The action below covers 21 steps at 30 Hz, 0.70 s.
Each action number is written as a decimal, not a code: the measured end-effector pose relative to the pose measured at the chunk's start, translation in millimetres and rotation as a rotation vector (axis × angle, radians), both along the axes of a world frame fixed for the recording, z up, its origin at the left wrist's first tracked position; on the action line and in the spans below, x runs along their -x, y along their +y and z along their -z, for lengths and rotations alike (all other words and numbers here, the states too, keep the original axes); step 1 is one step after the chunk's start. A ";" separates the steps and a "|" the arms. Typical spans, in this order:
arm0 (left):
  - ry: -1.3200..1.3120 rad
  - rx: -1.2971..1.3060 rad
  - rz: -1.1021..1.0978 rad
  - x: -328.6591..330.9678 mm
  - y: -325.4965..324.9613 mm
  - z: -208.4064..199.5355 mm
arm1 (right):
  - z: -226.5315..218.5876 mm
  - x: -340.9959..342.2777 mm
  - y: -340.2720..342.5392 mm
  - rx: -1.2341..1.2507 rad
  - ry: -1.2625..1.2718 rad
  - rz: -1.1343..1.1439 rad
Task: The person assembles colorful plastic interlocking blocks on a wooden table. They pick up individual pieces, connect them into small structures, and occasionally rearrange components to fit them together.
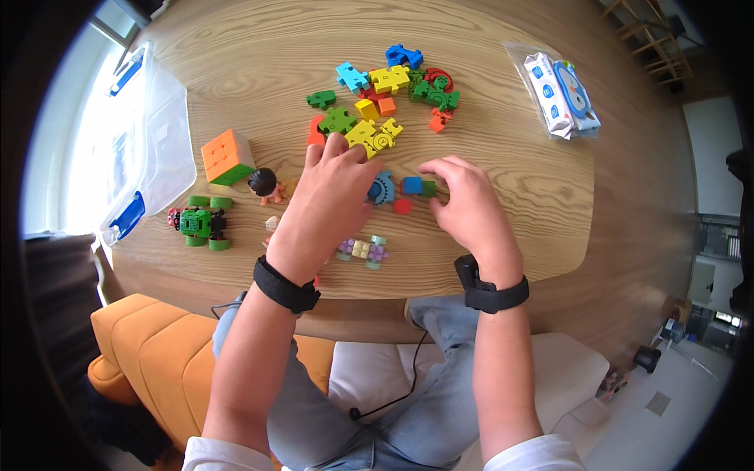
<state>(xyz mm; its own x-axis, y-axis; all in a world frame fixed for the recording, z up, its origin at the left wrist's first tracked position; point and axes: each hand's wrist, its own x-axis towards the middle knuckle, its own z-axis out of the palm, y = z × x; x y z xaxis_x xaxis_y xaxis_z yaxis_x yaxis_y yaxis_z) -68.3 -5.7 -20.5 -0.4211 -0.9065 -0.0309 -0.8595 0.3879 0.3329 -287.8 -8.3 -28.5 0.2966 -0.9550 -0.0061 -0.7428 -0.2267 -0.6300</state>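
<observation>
My left hand [326,200] reaches over the toy pile with bent fingers beside a yellow puzzle piece [365,138] and a green one [338,120]. Its fingertips are hidden, so any grip does not show. Right of it lies a blue gear-shaped piece [382,188], partly covered by the hand. My right hand [470,200] is open, thumb and forefinger apart, just right of a green cube [428,188]. A blue cube [411,185] touches that one, with a red round piece [402,206] below. Each wrist wears a black strap.
More puzzle pieces [390,78] lie farther back. On the left are a puzzle cube [228,157], a small doll [263,183], a green toy car [203,224] and a clear plastic bin [161,129]. A brick-built car [363,249] sits nearer. Wipes packs [559,94] lie back right.
</observation>
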 end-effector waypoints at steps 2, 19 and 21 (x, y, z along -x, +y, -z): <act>0.002 -0.018 -0.008 2.1 0.1 -3.7 | 3.9 1.8 0.8 0.014 -0.005 0.004; 0.022 -0.032 -0.019 2.4 -0.8 -1.4 | 14.5 -5.9 1.3 0.050 0.006 -0.007; 0.010 -0.044 -0.027 2.7 -0.8 -1.8 | 11.3 -6.9 1.9 0.027 0.000 -0.011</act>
<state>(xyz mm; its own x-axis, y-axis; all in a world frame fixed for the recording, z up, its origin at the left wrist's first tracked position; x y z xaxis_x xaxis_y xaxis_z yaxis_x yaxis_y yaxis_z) -71.0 -6.4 -18.7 -0.3974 -0.9152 -0.0669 -0.8659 0.3499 0.3575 -280.9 -6.5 -39.8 0.3072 -0.9515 0.0193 -0.7400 -0.2516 -0.6238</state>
